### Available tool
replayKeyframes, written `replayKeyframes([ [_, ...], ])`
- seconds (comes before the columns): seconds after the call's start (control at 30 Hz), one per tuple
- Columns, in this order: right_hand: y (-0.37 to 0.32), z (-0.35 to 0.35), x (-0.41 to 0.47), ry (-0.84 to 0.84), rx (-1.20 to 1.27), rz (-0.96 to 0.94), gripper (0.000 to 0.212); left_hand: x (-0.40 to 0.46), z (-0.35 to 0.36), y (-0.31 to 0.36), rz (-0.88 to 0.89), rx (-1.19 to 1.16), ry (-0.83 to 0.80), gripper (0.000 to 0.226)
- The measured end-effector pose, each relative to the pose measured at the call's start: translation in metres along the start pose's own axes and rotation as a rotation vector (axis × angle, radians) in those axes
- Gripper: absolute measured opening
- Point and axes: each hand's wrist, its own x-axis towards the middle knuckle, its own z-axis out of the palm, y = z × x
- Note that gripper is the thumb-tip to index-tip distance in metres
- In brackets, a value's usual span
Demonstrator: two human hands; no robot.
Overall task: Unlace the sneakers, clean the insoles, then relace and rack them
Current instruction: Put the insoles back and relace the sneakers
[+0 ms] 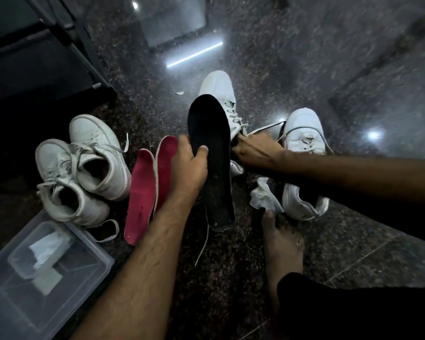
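Our left hand (189,165) pinches the black insole (210,153), thumb on top, holding it above the floor (304,57) between the red insoles (147,187) and the sneaker (221,99). Our right hand (253,150) reaches into that sneaker's collar; its grip we cannot tell. The insole could fold going in, or loose laces could snag it.

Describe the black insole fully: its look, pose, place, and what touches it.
The black insole is long, foot-shaped, with a matte, fabric-like dark face and a thin paler edge at its near end, where small round marks show. It is held above the floor, toe end pointing away, near end toward the person. The left hand grips its middle, thumb on top. It overlaps the white sneaker behind it; whether they touch is unclear. Pink insoles lie to its left.
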Motion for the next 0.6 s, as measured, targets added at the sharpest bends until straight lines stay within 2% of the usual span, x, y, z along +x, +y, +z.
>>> replayKeyframes([
  [0.13,-0.01,-0.01,-0.009,-0.035,-0.213,-0.036,0.038,-0.006,0.004,0.008,0.04,0.088,-0.004,0.02],
  [0.37,-0.011,-0.018,-0.011,-0.102,-0.157,0.087,0.036,-0.012,0.005,0.017,0.091,0.136,-0.012,0.015],
  [0.53,-0.009,-0.02,-0.013,-0.053,-0.291,-0.026,0.036,-0.011,0.004,0.018,0.106,0.139,-0.007,0.016],
  [0.6,-0.009,-0.02,-0.01,-0.062,-0.272,0.014,0.038,-0.012,0.004,0.017,0.106,0.137,-0.011,0.017],
])
